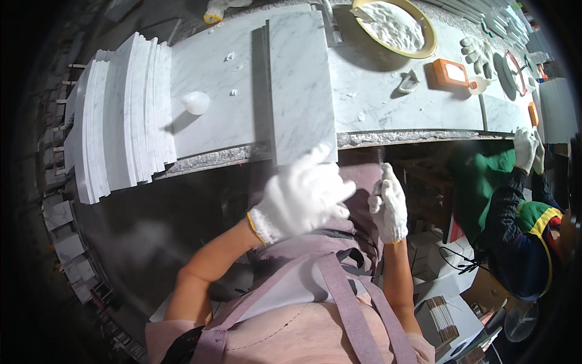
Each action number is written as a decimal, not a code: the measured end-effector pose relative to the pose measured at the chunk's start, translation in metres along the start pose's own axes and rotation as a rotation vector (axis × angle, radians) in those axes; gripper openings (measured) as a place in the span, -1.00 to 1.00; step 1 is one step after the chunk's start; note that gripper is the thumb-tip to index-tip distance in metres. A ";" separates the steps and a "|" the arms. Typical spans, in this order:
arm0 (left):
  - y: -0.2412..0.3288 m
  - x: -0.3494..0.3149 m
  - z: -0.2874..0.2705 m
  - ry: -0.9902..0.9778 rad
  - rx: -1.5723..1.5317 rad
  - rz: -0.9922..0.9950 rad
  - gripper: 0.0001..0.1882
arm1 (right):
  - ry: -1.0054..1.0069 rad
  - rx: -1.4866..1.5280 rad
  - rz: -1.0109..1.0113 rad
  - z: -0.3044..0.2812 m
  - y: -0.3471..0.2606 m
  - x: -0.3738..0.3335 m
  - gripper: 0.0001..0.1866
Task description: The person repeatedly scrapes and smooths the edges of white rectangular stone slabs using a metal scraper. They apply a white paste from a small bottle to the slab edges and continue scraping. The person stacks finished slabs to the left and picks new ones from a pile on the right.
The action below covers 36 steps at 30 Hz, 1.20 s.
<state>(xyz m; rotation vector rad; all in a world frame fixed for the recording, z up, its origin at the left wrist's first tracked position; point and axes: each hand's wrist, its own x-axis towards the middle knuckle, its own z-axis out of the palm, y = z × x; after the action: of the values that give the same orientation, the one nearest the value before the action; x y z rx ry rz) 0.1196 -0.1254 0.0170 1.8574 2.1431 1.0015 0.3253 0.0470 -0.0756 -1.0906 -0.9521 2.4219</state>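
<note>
Slab finishing, I judge: right hand seemingly clamped on thin tool; blurred left hand, can't tell; next needs steadying.

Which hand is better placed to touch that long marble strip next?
Probably the left hand: it's by the near end of the long marble strip. The right hand is farther right.

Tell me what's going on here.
The worker's white-gloved left hand, blurred, is at the near end of a long marble slab jutting past the edge of the bench. The right hand, off to the side, seems to pinch a thin object. Stacked slabs stand left; a co-worker is at far right.
</note>
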 end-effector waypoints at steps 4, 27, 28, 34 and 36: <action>-0.026 0.019 -0.002 0.158 0.353 0.014 -0.50 | -0.066 -0.021 0.010 0.000 0.004 0.008 -0.41; -0.015 0.030 -0.027 0.103 0.360 -0.095 -0.51 | -0.136 -0.071 -0.027 0.004 0.007 0.007 -0.43; -0.022 0.039 -0.020 0.098 0.413 -0.065 -0.47 | -0.122 -0.069 -0.030 0.004 0.008 0.007 -0.42; -0.037 0.056 0.002 0.027 0.549 -0.052 -0.37 | -0.016 -0.082 -0.035 0.003 0.015 0.009 -0.37; -0.034 0.051 0.001 -0.014 0.548 -0.076 -0.36 | -0.024 -0.073 -0.041 0.003 0.016 0.010 -0.37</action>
<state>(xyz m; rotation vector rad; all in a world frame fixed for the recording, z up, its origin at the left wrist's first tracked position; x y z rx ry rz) 0.0797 -0.0790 0.0133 1.9489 2.6470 0.4001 0.3159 0.0393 -0.0903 -1.0576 -1.0684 2.3895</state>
